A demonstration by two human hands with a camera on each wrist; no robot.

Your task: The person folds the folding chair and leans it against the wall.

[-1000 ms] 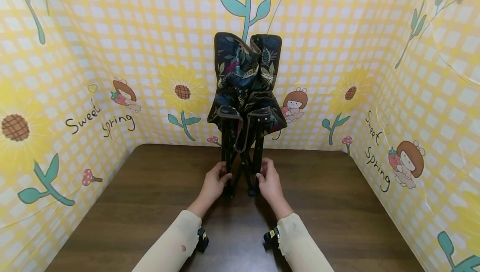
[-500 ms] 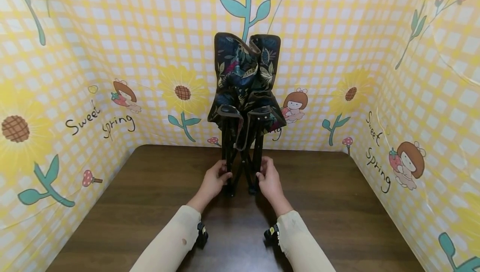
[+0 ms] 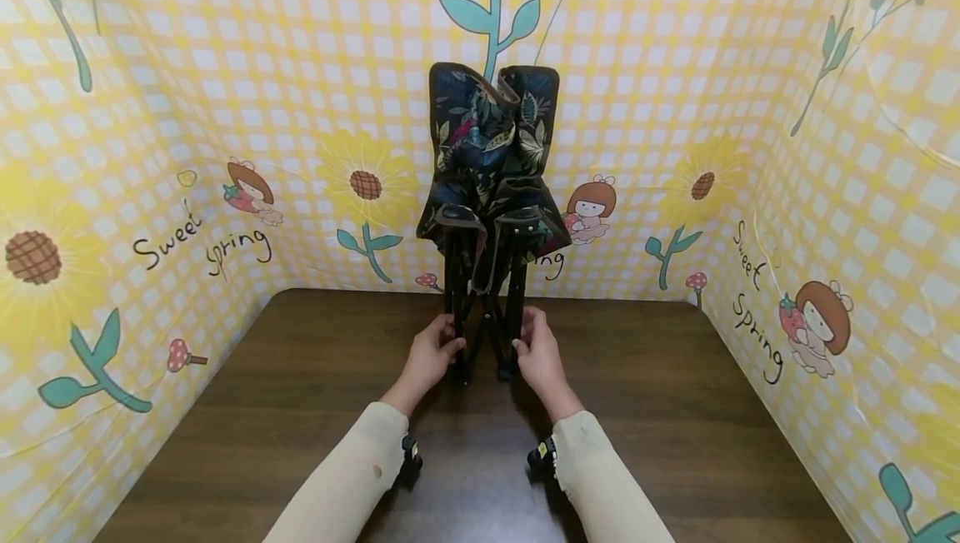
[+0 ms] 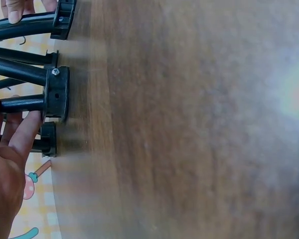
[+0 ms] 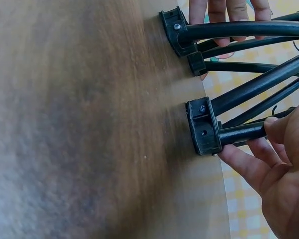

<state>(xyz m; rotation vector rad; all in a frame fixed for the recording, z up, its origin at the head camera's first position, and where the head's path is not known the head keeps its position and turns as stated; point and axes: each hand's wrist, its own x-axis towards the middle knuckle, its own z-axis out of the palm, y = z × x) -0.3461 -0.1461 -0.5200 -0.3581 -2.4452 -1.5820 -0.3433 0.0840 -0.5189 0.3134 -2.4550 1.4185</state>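
A folding camp chair with dark, leaf-printed fabric stands upright and mostly folded in the head view, its seat and back bunched together. Its black tube legs cross low down and end in black plastic feet at the tabletop. My left hand grips a front leg on the left side, thumb in front and fingers behind. On the opposite side, my right hand holds the other front leg the same way. The right wrist view shows the right thumb and fingers around a tube just above its foot.
The brown wooden table lies under the chair and both forearms. Yellow checked cloth with sunflowers and cartoon figures hangs close behind the chair and along both sides. A small black camera is strapped to each wrist.
The chair's feet and both hands have shifted slightly away from me over the table. The fabric looks a touch narrower. Both hands keep their hold on the legs.
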